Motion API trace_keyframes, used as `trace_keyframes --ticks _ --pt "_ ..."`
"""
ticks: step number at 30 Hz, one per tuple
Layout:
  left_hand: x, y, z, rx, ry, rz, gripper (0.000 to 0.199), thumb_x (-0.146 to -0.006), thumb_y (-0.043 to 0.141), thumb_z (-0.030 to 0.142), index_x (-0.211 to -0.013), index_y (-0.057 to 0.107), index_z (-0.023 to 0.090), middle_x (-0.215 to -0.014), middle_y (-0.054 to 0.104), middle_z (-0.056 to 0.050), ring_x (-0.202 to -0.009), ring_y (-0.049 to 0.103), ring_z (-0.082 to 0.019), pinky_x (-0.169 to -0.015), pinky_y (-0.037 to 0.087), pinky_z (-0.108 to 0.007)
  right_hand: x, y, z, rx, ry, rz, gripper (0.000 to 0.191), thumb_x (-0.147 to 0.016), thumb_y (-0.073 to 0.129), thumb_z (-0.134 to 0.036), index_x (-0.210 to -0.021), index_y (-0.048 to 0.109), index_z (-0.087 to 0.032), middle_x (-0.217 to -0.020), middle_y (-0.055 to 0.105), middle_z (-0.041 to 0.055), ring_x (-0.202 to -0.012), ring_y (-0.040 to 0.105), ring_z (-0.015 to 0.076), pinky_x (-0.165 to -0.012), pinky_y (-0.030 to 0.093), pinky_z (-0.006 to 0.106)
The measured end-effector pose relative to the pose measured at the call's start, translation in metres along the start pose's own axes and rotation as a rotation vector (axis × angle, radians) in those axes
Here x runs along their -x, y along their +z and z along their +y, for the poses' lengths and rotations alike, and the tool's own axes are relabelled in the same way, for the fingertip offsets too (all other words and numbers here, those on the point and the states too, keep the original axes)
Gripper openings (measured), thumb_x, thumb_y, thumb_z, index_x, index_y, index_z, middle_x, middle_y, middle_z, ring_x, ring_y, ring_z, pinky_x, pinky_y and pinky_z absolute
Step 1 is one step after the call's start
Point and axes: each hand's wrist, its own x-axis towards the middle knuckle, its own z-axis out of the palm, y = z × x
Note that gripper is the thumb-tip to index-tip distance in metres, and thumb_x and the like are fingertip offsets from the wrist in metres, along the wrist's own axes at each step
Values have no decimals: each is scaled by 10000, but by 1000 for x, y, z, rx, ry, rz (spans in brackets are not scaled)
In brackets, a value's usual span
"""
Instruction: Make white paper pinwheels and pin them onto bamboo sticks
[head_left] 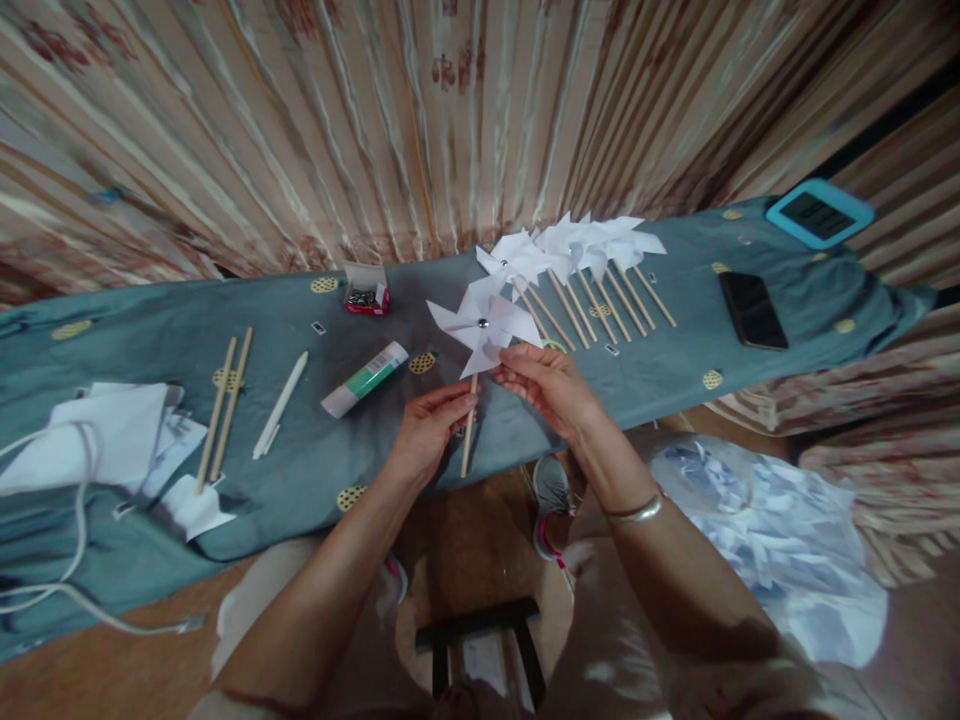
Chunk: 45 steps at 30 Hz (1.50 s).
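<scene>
A white paper pinwheel [484,318] with a shiny pin at its centre is held up over the near edge of the cloth-covered table. My left hand [431,425] is closed around its wooden stick, just below the blades. With the fingertips of my right hand [544,385] I pinch a lower blade of the same pinwheel. Behind it, several finished-looking pinwheels [577,245] lie in an overlapping row, their sticks pointing toward me. To the left rest a glue stick [365,379] and a small red box [367,290] of metal pins.
Further left lie a white pen [280,405], two wooden sticks [225,405] and white paper sheets [112,430] beside a white cable [81,520]. A black phone [754,310] and a blue-framed clock [820,213] are at right. A plastic bag [780,540] of white paper pieces stands below.
</scene>
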Motion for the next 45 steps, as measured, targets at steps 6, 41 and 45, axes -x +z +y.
trace_keyframes --ticks 6,41,45 --pt "1 0 4 1 -7 10 442 -362 987 345 -712 790 158 -727 749 -30 -612 598 -88 -634 491 -225 -2 -7 -5 36 -11 50 456 -436 950 -550 -718 775 -237 -729 750 -19 -668 648 97 -623 502 201" --pt "1 0 3 -75 -43 -49 450 -351 981 372 -707 802 163 -695 742 -28 -581 587 -73 -610 486 -203 -6 -15 -13 0 -132 141 418 -430 957 -483 -564 670 -211 -537 584 -53 -545 524 81 -542 445 212" --pt "0 -1 2 -59 -31 -39 435 -369 979 352 -716 800 159 -694 739 -27 -573 580 -73 -605 480 -208 -5 -13 -11 12 -102 132 417 -439 953 -489 -564 670 -209 -544 581 -57 -542 520 71 -542 450 202"
